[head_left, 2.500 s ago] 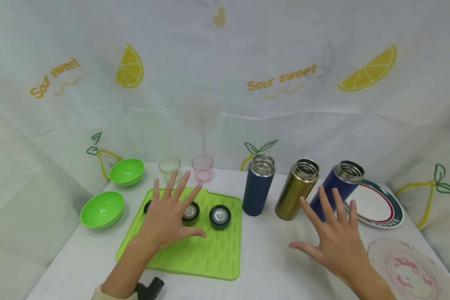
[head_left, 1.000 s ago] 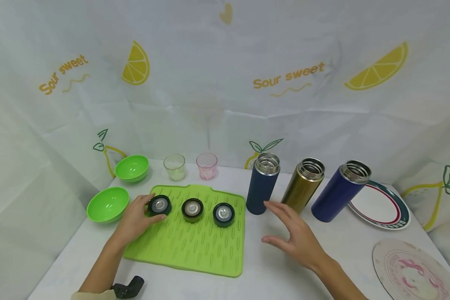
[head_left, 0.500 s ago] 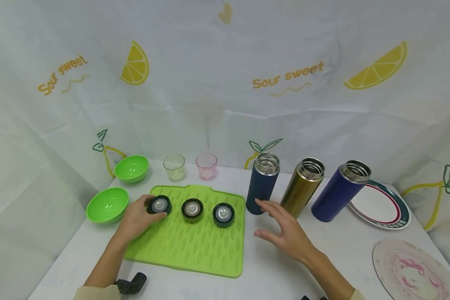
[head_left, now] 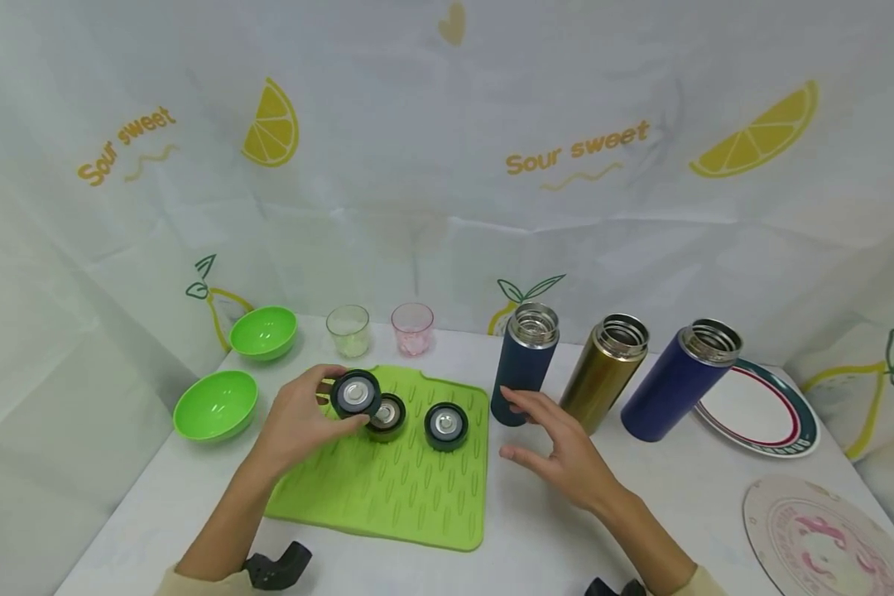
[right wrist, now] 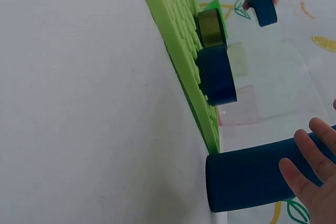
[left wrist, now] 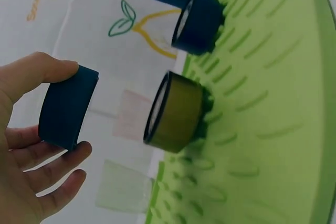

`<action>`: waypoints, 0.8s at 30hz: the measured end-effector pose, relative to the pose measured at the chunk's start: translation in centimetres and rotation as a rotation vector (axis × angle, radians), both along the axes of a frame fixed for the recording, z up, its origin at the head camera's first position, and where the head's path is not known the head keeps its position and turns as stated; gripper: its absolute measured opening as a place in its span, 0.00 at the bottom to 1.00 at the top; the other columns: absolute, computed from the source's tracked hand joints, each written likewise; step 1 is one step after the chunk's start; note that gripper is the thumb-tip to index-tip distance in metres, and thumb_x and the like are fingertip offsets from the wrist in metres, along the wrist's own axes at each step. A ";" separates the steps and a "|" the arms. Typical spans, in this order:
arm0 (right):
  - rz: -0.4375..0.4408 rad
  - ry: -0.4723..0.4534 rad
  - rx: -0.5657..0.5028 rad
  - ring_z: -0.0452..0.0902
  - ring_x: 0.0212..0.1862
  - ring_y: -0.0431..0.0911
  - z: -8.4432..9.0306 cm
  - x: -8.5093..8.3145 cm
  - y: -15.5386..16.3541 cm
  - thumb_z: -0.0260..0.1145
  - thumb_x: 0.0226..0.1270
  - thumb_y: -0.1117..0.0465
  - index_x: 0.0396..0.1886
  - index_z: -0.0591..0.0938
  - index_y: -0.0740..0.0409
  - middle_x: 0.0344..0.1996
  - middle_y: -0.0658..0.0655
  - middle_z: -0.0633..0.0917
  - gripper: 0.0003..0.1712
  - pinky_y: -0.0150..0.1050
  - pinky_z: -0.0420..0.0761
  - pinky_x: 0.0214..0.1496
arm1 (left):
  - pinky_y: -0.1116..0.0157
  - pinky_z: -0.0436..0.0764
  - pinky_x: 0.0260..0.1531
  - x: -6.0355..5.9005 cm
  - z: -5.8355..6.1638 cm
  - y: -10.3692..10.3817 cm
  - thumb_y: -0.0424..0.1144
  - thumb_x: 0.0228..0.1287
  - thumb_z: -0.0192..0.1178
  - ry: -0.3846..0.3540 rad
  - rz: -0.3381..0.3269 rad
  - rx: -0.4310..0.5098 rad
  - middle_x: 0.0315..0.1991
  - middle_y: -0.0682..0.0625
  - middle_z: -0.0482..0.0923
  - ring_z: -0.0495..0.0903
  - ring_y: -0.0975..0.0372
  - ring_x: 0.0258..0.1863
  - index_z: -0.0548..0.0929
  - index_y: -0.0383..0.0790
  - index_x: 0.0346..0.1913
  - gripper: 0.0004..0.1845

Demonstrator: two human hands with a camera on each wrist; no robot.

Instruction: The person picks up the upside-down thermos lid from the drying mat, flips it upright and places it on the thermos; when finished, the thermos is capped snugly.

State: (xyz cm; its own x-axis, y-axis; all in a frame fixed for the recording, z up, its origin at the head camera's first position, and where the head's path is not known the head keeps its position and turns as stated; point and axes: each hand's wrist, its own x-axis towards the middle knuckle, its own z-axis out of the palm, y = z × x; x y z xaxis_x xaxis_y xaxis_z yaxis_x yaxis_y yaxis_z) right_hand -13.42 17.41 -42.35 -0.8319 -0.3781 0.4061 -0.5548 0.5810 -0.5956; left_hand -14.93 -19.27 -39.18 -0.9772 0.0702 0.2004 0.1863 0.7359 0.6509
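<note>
Worktop [head_left: 566, 530]: white, carried every item listed below.

Green mat [head_left: 402, 497]: ribbed, lay flat on the worktop; taken here as the landmark.

Striped plate [head_left: 760, 410] and pink-patterned plate [head_left: 819, 538]: well to the right of the mat.

Three open flasks: dark blue flask [head_left: 523, 364] upright just beside the mat's right edge, gold flask [head_left: 603, 372] and bright blue flask [head_left: 678, 381] farther right of the mat.

Two green bowls [head_left: 216, 404]: left of the mat.

Left hand [head_left: 298, 422]: above the mat's rear left part, fingers and thumb curled round a dark blue lid [head_left: 355, 394], which was lifted clear of the mat.

Right hand [head_left: 566, 455]: just right of the mat, fingers loosely spread and grasping nothing, fingertips touching the lower side of the dark blue flask in the right wrist view.

Clear cup [head_left: 347, 330] and pink cup [head_left: 412, 328]: behind the mat.

Gold lid [head_left: 389, 415]: on the mat's rear middle, partly behind the held lid.

Second dark lid [head_left: 446, 425]: on the mat's rear right.
</note>
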 end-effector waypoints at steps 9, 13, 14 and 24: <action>0.048 0.044 -0.054 0.80 0.61 0.45 1.5 -0.4 -1.2 0.75 0.62 0.57 0.72 0.75 0.45 0.65 0.50 0.80 0.37 0.42 0.85 0.57 | 0.59 0.88 0.46 0.2 1.5 5.1 0.42 0.44 0.81 0.077 -0.198 0.131 0.53 0.46 0.86 0.86 0.58 0.45 0.81 0.39 0.60 0.36; 0.079 0.037 -0.102 0.81 0.60 0.48 1.8 -0.8 -1.5 0.72 0.66 0.60 0.71 0.76 0.45 0.64 0.52 0.81 0.33 0.39 0.85 0.57 | 0.64 0.88 0.45 0.1 1.6 7.2 0.42 0.45 0.81 0.089 -0.292 0.158 0.54 0.47 0.86 0.86 0.59 0.47 0.81 0.39 0.60 0.36; 0.092 0.026 -0.122 0.82 0.60 0.49 1.8 -0.8 -1.5 0.71 0.67 0.61 0.70 0.76 0.45 0.64 0.52 0.81 0.32 0.39 0.86 0.57 | 0.64 0.88 0.46 0.1 1.6 7.7 0.42 0.45 0.81 0.094 -0.311 0.159 0.54 0.48 0.86 0.85 0.59 0.48 0.80 0.40 0.60 0.36; 0.177 -0.115 -0.289 0.89 0.51 0.48 1.7 -0.8 -1.6 0.65 0.72 0.67 0.63 0.82 0.56 0.61 0.60 0.83 0.21 0.34 0.88 0.53 | 0.59 0.87 0.53 0.3 1.3 10.5 0.43 0.47 0.81 0.093 -0.401 0.167 0.56 0.49 0.85 0.85 0.58 0.53 0.80 0.40 0.62 0.36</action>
State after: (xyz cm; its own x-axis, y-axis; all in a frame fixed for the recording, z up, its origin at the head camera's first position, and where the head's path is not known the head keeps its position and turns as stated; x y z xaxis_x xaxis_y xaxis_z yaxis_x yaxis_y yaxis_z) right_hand -14.24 15.78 -40.66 -0.8102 -0.4041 0.4247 -0.5516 0.2800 -0.7857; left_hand -14.68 -8.72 -37.92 -0.8565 0.3998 0.3265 0.4990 0.4796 0.7218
